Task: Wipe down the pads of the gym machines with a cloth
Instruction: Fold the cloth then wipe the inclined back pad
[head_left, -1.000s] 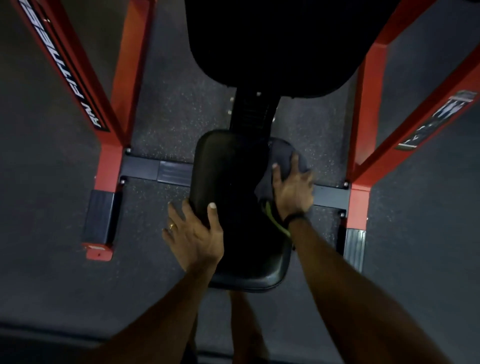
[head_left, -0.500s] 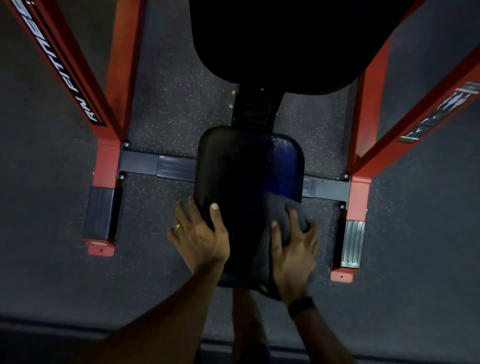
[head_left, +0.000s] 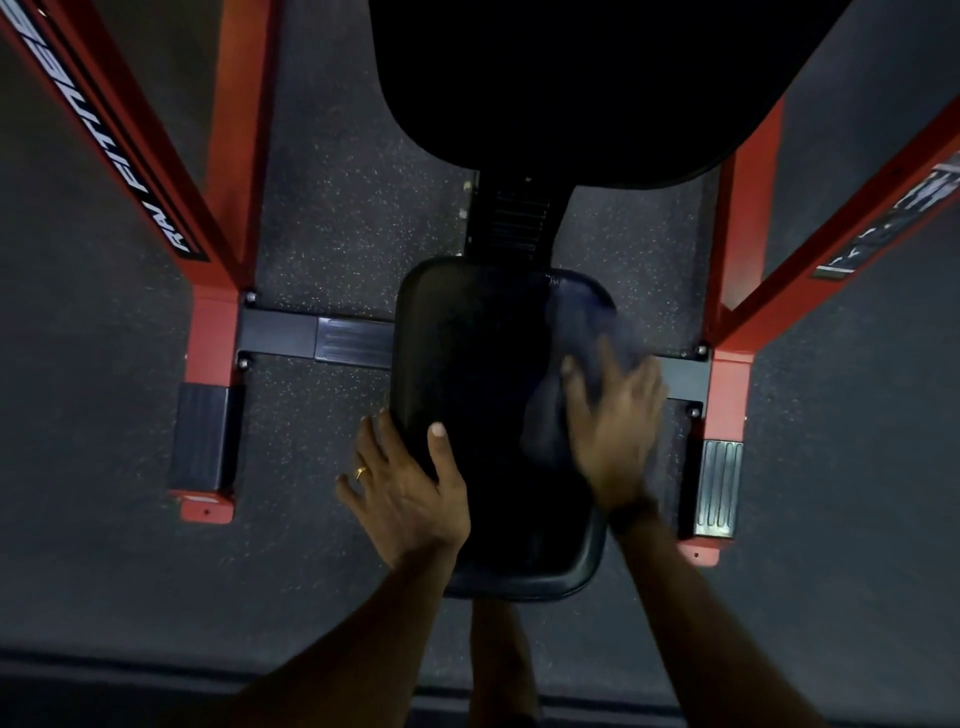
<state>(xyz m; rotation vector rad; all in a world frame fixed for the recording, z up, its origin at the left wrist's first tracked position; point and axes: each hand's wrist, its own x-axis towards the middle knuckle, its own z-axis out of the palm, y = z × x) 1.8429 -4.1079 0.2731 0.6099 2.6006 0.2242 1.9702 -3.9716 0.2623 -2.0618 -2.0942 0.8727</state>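
Head view looked straight down on a gym machine standing on a dark speckled floor (head_left: 337, 218). Its red frame (head_left: 218, 291) had slanted beams on both sides, and a dark crossbar (head_left: 291, 335) joined the two red feet low down. At the top of the picture a big black back pad (head_left: 571, 78) filled the middle, very dark. Below it was the smaller black seat pad (head_left: 467, 364), with rounded corners, and its far right corner looked a little blue and shiny.

The left hand (head_left: 405, 493) held the left edge of the seat pad: the thumb lay on top of the pad and the fingers went down over the side. A gold ring (head_left: 360, 472) was on one finger. The right hand (head_left: 613, 421) was blurred; it lay flat with spread fingers on a dark cloth (head_left: 587, 332), pressing it on the right part of the seat pad. The cloth was also blurred and reached beyond the fingertips toward the far right corner. A black band (head_left: 631, 512) was on the right wrist. The two hands were apart, one on each side of the pad.
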